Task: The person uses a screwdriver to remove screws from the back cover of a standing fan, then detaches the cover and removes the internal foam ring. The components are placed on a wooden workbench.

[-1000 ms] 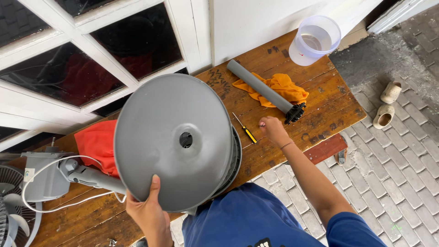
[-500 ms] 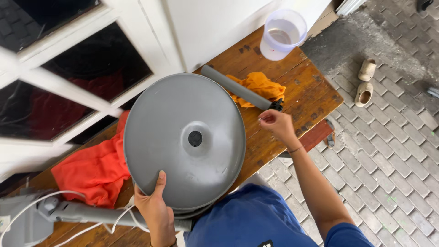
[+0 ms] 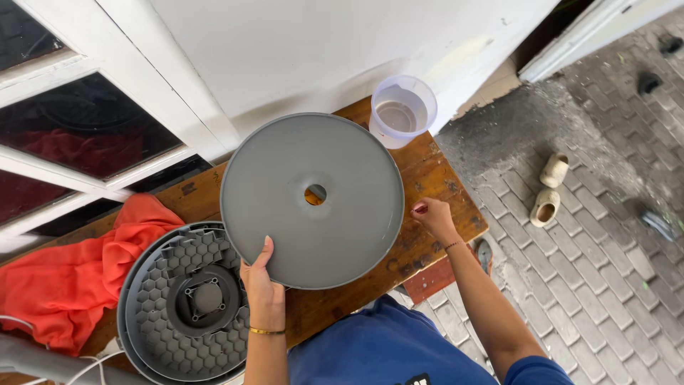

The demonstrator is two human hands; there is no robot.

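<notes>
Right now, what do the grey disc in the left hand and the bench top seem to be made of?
Grey disc: probably moulded plastic, matte; smooth even colour, thin raised rim, round centre hole. Left hand grips its lower edge. Bench top: wood, worn brown finish; grain and dark scuffs show.

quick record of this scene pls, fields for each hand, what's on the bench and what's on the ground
left hand: grips the lower rim of a grey round cover, lifted above the bench
right hand: at the cover's right edge, holding nothing visible
bench: wooden; grey honeycomb base, orange cloth, clear plastic jug
ground: paving bricks, pair of beige shoes
</notes>
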